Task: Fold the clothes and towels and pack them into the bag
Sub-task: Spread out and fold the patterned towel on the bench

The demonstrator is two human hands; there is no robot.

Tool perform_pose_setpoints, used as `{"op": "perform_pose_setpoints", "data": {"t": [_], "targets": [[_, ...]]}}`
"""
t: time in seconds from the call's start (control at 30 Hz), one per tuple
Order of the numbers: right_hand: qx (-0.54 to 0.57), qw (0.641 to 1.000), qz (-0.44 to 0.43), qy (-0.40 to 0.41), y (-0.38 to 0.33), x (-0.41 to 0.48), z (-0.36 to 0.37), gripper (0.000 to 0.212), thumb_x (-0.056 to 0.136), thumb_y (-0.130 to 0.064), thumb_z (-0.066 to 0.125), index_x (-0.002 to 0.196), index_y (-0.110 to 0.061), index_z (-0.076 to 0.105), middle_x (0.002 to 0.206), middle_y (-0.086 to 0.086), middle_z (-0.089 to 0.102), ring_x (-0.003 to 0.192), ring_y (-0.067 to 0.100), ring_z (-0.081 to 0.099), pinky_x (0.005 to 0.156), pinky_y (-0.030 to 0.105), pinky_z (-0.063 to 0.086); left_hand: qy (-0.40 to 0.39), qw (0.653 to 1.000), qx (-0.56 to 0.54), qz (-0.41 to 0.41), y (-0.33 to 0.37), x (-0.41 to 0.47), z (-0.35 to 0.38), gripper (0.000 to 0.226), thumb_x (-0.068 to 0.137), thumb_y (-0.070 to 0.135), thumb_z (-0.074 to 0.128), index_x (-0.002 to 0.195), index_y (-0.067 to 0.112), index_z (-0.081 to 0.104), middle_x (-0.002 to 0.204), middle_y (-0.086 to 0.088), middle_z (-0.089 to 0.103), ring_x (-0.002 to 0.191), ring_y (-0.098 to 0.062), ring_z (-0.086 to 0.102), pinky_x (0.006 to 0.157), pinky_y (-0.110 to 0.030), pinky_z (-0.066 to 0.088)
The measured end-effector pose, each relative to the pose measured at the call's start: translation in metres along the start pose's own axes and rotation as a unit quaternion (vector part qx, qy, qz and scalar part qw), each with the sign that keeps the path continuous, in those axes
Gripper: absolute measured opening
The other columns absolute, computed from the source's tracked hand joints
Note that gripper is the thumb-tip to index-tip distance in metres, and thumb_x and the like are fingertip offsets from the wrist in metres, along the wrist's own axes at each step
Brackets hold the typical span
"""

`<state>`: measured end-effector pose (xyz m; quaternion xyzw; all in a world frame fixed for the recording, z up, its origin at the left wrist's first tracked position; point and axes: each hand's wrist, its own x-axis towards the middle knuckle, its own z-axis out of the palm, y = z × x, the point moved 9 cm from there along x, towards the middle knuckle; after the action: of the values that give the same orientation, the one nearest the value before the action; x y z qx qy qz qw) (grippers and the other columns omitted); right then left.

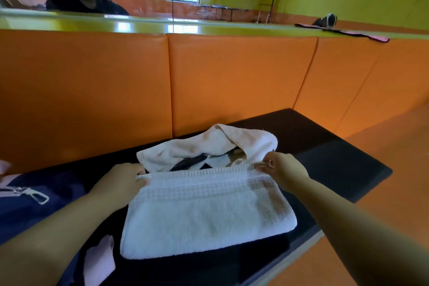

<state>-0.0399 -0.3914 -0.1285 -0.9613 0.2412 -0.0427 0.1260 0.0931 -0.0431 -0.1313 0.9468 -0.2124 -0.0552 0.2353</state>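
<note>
Both bare forearms extended forward from the lower corners of the view, converging toward the white towel [204, 211]. Left hand [120, 180] positioned palm down at the towel's far left corner, fingers curled over the folded edge and pinching it. Right hand [282, 167] positioned at the towel's far right corner, knuckles up, fingertips closed on the same edge. Ring visible on one right finger. Hands level with each other, well apart, spanning the towel's width.
</note>
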Motion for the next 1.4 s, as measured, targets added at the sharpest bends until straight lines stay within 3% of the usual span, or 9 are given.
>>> {"op": "perform_pose_setpoints", "data": {"t": [0.13,0.23,0.4,0.5,0.6,0.9,1.13,1.27,1.4], "targets": [[-0.089,0.995,-0.004,0.040,-0.007,0.001,0.006,0.020,0.089,-0.033,0.060,0.100,-0.017,0.057,0.093,0.003,0.062,0.081,0.023,0.059,0.066,0.038,0.053,-0.015,0.999,0.006,0.031,0.001,0.008,0.013,0.028,0.087,0.025,0.062,0.066,0.027,0.044,0.086,-0.003,0.050,0.076,-0.018,0.051,0.062,-0.029,0.035],[-0.117,0.988,-0.041,0.095,-0.025,-0.017,0.001,0.040,0.085,-0.030,0.064,0.120,-0.017,0.051,0.118,0.007,0.052,0.103,0.028,0.050,0.076,0.037,0.048,-0.063,0.996,-0.035,0.045,0.001,0.006,0.025,0.015,0.083,0.022,0.067,0.073,0.018,0.057,0.080,0.001,0.059,0.072,-0.014,0.057,0.057,-0.025,0.039],[-0.069,0.959,-0.173,0.212,-0.088,-0.093,-0.013,0.045,0.068,-0.039,0.077,0.105,-0.019,0.061,0.110,0.012,0.059,0.093,0.032,0.057,0.071,0.043,0.053,-0.091,0.996,-0.008,0.014,-0.004,0.000,0.029,0.020,0.085,0.022,0.065,0.087,0.002,0.064,0.078,-0.001,0.054,0.074,-0.015,0.053,0.056,-0.019,0.036],[-0.023,0.963,-0.248,0.101,-0.120,-0.127,0.013,0.047,0.078,-0.052,0.053,0.117,-0.026,0.053,0.119,0.002,0.055,0.104,0.023,0.052,0.086,0.039,0.050,-0.082,0.995,-0.048,-0.003,-0.007,0.000,0.028,0.023,0.080,0.014,0.069,0.087,-0.007,0.065,0.085,-0.018,0.061,0.080,-0.034,0.060,0.049,-0.015,0.037],[-0.014,0.964,-0.262,-0.035,-0.131,-0.144,0.050,0.044,0.089,-0.051,0.046,0.128,-0.032,0.048,0.133,-0.005,0.048,0.116,0.019,0.046,0.093,0.037,0.037,-0.075,0.996,-0.054,0.014,0.002,-0.006,0.024,0.034,0.081,0.014,0.070,0.112,0.004,0.060,0.107,-0.006,0.059,0.097,-0.026,0.059,0.068,-0.021,0.043],[-0.033,0.966,-0.249,-0.054,-0.093,-0.152,0.049,0.033,0.095,-0.028,0.049,0.127,-0.033,0.054,0.141,-0.014,0.047,0.128,0.011,0.044,0.104,0.035,0.033,-0.150,0.987,-0.050,-0.001,0.016,-0.034,0.033,0.024,0.070,0.022,0.076,0.086,0.008,0.064,0.083,-0.002,0.060,0.071,-0.013,0.056,0.057,-0.025,0.041],[-0.110,0.978,-0.150,-0.097,-0.052,-0.176,0.036,0.052,0.092,-0.018,0.055,0.138,-0.038,0.039,0.152,-0.012,0.028,0.144,0.018,0.016,0.116,0.057,0.010,-0.151,0.985,-0.066,0.044,0.049,-0.091,0.058,0.043,0.068,0.031,0.078,0.085,0.019,0.041,0.077,0.001,0.048,0.063,-0.013,0.044,0.053,-0.027,0.034],[-0.116,0.963,-0.228,-0.081,-0.086,-0.218,0.047,0.066,0.088,-0.040,0.059,0.144,-0.035,0.025,0.156,-0.001,0.022,0.145,0.025,0.013,0.117,0.051,0.009,-0.092,0.987,0.074,0.105,0.050,-0.102,0.052,0.061,0.083,0.043,0.064,0.133,0.028,0.033,0.128,-0.003,0.036,0.112,-0.022,0.042,0.087,-0.033,0.043],[-0.159,0.950,-0.267,-0.024,-0.114,-0.238,0.073,0.083,0.065,-0.059,0.073,0.133,-0.026,0.040,0.134,0.007,0.053,0.125,0.030,0.049,0.100,0.055,0.039,-0.089,0.962,0.097,0.238,0.062,-0.108,0.052,0.042,0.089,0.035,0.050,0.129,0.021,0.054,0.142,-0.005,0.037,0.128,-0.023,0.029,0.102,-0.034,0.039]]}}
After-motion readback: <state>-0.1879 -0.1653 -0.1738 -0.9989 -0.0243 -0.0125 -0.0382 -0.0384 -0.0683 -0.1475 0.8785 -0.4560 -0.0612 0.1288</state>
